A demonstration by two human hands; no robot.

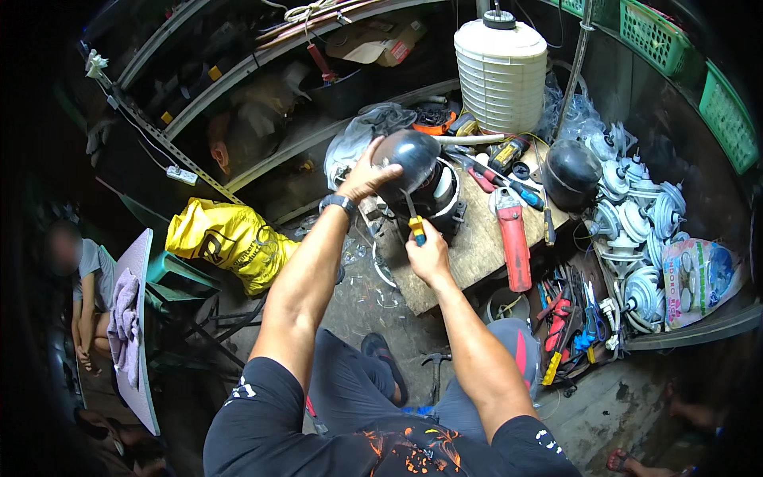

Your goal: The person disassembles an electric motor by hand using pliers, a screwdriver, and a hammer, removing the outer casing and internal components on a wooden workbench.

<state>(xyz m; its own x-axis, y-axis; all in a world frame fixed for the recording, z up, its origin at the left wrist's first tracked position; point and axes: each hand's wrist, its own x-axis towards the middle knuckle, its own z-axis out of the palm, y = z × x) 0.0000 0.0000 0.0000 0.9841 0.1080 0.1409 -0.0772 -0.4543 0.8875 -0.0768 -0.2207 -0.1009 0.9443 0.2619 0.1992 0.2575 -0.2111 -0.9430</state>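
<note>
My left hand (367, 176) grips a glossy black dome-shaped cover (410, 156), fingers over its top left side. Under and beside the cover is a dark round housing with a white band (445, 187), standing on the wooden bench (485, 246). In my right hand (430, 254), closed round its yellow handle, is a screwdriver (416, 229). Its shaft points up to the cover's lower edge. Whether the tip touches the edge or sits in a gap, I cannot tell.
On the bench lie a red long-bodied tool (513, 242), a yellow-and-black drill (507, 155) and another black dome (571, 173). A white ribbed tank (501, 75) stands behind. Pale round parts (636, 211) pile up right. A hammer (435, 367) lies below; a person (91, 278) sits left.
</note>
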